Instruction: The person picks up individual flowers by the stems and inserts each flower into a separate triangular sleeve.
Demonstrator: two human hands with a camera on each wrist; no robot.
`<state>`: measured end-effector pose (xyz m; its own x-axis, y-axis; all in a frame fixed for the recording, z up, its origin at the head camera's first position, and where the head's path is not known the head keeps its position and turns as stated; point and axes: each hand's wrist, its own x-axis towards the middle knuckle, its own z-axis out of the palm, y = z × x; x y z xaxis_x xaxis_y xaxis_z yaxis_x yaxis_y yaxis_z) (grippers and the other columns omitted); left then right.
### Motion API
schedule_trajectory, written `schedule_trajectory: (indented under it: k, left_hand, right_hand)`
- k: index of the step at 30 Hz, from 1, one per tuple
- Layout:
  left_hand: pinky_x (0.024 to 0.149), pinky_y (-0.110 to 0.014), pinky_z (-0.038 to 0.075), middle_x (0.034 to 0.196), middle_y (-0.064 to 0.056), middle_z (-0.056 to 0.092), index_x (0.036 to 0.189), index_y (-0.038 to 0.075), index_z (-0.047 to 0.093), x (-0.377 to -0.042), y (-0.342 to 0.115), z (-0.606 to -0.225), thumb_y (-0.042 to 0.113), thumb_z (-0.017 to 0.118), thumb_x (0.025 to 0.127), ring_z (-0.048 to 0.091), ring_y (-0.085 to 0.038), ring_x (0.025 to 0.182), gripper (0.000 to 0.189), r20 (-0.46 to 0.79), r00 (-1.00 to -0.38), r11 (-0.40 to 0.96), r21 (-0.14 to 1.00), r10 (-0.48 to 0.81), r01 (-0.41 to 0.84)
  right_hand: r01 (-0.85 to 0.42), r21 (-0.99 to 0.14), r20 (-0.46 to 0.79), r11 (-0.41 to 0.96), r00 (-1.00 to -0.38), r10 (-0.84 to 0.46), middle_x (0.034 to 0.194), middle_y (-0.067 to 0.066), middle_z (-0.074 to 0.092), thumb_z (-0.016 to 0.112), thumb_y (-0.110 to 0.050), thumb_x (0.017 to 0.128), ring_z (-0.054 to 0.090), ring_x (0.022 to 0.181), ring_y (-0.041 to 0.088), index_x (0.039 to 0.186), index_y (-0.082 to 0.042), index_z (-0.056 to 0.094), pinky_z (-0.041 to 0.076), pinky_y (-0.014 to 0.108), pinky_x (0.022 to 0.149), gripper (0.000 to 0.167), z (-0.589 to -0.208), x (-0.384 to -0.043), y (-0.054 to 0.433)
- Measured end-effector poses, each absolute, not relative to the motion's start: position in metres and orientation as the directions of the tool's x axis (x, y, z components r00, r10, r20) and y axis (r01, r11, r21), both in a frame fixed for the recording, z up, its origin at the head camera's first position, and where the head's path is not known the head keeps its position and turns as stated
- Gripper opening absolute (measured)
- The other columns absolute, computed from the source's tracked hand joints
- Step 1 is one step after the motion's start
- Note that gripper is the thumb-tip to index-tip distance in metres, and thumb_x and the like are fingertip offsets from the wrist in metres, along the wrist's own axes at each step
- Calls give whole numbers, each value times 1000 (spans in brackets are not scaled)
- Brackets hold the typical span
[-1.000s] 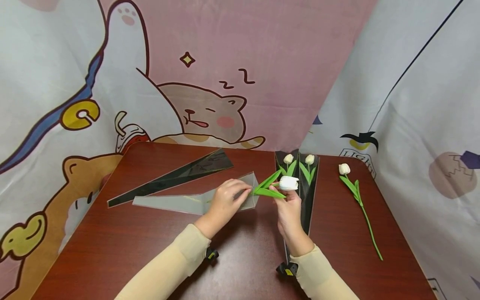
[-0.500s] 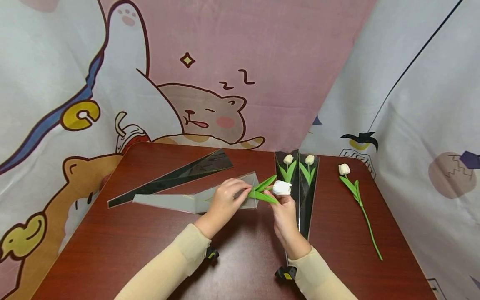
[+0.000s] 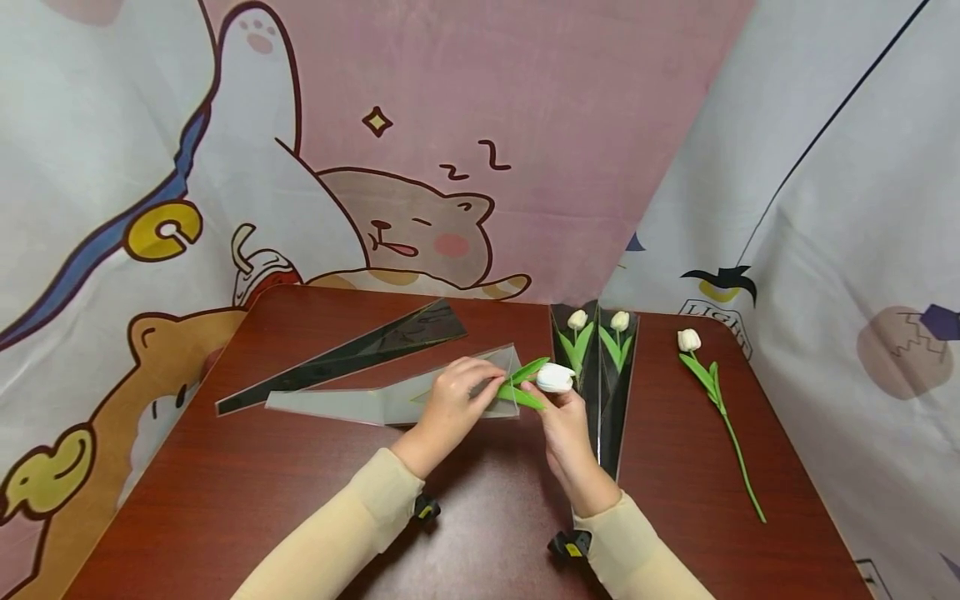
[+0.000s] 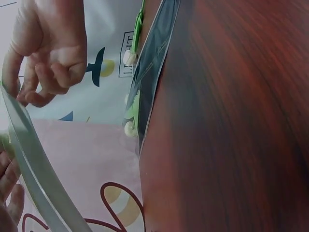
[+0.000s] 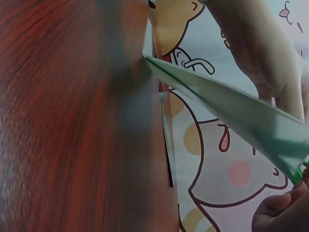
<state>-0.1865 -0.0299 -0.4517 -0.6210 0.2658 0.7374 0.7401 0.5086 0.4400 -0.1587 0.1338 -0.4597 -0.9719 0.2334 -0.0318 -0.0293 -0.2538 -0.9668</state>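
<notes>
A long tapered flower sleeve (image 3: 330, 403), clear in front and pale grey-white behind, has its wide mouth lifted off the table. My left hand (image 3: 456, 403) pinches it near that mouth. With thumb and fingers, my right hand (image 3: 567, 433) grips a white tulip (image 3: 556, 377) just below its bloom. The tulip's green leaves (image 3: 525, 395) lie partly inside the mouth. Most of its stem is hidden by the sleeve and my left hand. In the right wrist view the sleeve (image 5: 231, 104) slants down, its narrow end touching the table.
Two dark sleeves with a white tulip in each (image 3: 611, 392) lie side by side beyond my right hand. A loose white tulip (image 3: 712, 385) rests at the right. Another dark sleeve (image 3: 337, 357) lies at the back left of the brown table (image 3: 480, 533). Printed cloth hangs behind.
My right hand has moved left, sliding the tulip deeper into the sleeve's mouth. My left hand has stayed nearly in place, holding the sleeve.
</notes>
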Motion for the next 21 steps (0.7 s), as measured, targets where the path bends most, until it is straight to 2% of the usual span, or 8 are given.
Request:
schedule_trajectory:
  k: [2, 5, 9, 11, 14, 18, 21]
  left_hand:
    - [81, -25, 53, 92, 1, 70, 93, 12, 74, -187, -31, -451, 17, 72, 85, 64, -12, 90, 10, 741, -622, 507, 445, 255, 738]
    - [81, -25, 53, 92, 2, 70, 94, 13, 74, -189, -34, -451, 19, 71, 86, 64, -12, 91, 10, 736, -632, 514, 455, 242, 727]
    - [82, -26, 53, 92, 3, 70, 95, 13, 74, -190, -36, -450, 20, 70, 87, 64, -12, 92, 11, 730, -641, 515, 465, 237, 720]
    - [83, -26, 53, 92, 3, 70, 95, 13, 74, -190, -36, -450, 20, 69, 87, 64, -12, 92, 12, 726, -645, 513, 471, 238, 718]
    - [83, -25, 53, 93, 3, 70, 95, 13, 74, -190, -36, -451, 21, 68, 88, 64, -12, 92, 12, 720, -652, 510, 478, 238, 715]
    - [83, -26, 53, 93, 3, 70, 95, 13, 74, -190, -36, -451, 20, 69, 88, 64, -12, 92, 11, 720, -654, 511, 481, 234, 712]
    - [82, -26, 53, 92, 3, 70, 95, 13, 74, -190, -36, -451, 20, 69, 87, 64, -12, 91, 11, 723, -651, 515, 477, 230, 712]
  right_hand:
    - [-25, -975, -22, -219, -978, 207, 89, -7, 67, 70, -4, 84, 61, 88, 7, 102, -1, 65, 49, 19, 74, 20, -460, -158, 137]
    - [-24, -992, 2, -126, -985, 172, 97, 2, 68, 67, -4, 86, 61, 89, 8, 112, 5, 62, 49, 19, 71, 28, -460, -157, 144]
    - [-31, -998, 39, 51, -986, 160, 116, 18, 62, 62, 2, 88, 59, 95, 5, 122, 6, 58, 47, 14, 74, 35, -460, -155, 156]
    - [-29, -992, 49, 123, -986, 160, 123, 21, 58, 60, 4, 88, 57, 98, 0, 125, 5, 55, 46, 11, 78, 38, -460, -155, 163]
    - [-14, -987, 41, 158, -985, 170, 121, 18, 58, 59, 6, 88, 56, 90, -6, 128, 2, 52, 45, 10, 73, 41, -457, -152, 172]
    - [-7, -990, 33, 138, -982, 188, 109, 8, 56, 58, 10, 86, 55, 74, -1, 129, 0, 44, 45, 13, 64, 46, -451, -144, 181]
    - [-12, -987, 42, 160, -981, 187, 107, 7, 55, 58, 12, 85, 53, 69, 2, 128, 0, 42, 44, 14, 62, 48, -447, -137, 185]
